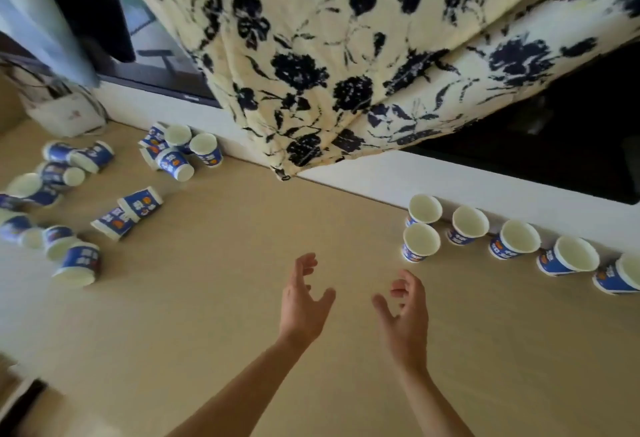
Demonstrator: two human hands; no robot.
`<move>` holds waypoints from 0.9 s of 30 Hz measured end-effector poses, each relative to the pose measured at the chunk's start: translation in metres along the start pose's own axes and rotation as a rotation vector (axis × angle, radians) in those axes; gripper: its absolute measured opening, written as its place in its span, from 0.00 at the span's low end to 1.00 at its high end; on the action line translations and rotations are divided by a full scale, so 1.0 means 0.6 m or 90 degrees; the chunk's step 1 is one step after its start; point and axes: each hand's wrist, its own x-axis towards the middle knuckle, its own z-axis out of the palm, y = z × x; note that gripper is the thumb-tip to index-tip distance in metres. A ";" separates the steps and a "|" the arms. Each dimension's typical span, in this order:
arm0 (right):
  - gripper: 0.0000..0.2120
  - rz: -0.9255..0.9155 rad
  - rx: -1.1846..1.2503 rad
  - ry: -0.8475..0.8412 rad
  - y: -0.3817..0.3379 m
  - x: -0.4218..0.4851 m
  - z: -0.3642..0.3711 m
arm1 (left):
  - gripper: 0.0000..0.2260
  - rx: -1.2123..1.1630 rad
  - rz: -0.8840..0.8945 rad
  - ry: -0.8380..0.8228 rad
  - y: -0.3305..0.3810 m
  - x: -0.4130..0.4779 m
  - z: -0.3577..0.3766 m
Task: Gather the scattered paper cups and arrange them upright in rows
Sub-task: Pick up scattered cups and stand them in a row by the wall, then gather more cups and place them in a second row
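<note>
Blue and white paper cups lie scattered on their sides across the left of the beige table (242, 298), one pair (128, 211) nearest the middle and a cluster (180, 151) by the back wall. On the right, several cups stand upright in a row (519, 241) along the wall, with one more upright cup (420, 242) in front of the row's left end. My left hand (303, 301) and my right hand (403, 312) hover over the middle of the table, palms facing each other, fingers loosely curved and holding nothing.
A cream curtain with dark blue flowers (329, 55) hangs over the back edge of the table. A white ledge (467, 182) runs behind the cups. A white bag (65, 114) stands at the back left corner.
</note>
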 end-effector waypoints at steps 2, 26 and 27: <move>0.27 -0.019 -0.004 -0.026 -0.043 -0.018 0.050 | 0.27 0.007 -0.007 0.025 -0.023 0.000 -0.072; 0.26 -0.140 -0.211 -0.384 -0.282 -0.119 0.586 | 0.29 0.436 -0.205 0.195 -0.350 0.189 -0.678; 0.27 -0.166 -0.233 -0.403 -0.290 -0.107 0.608 | 0.29 0.427 -0.200 0.190 -0.361 0.190 -0.679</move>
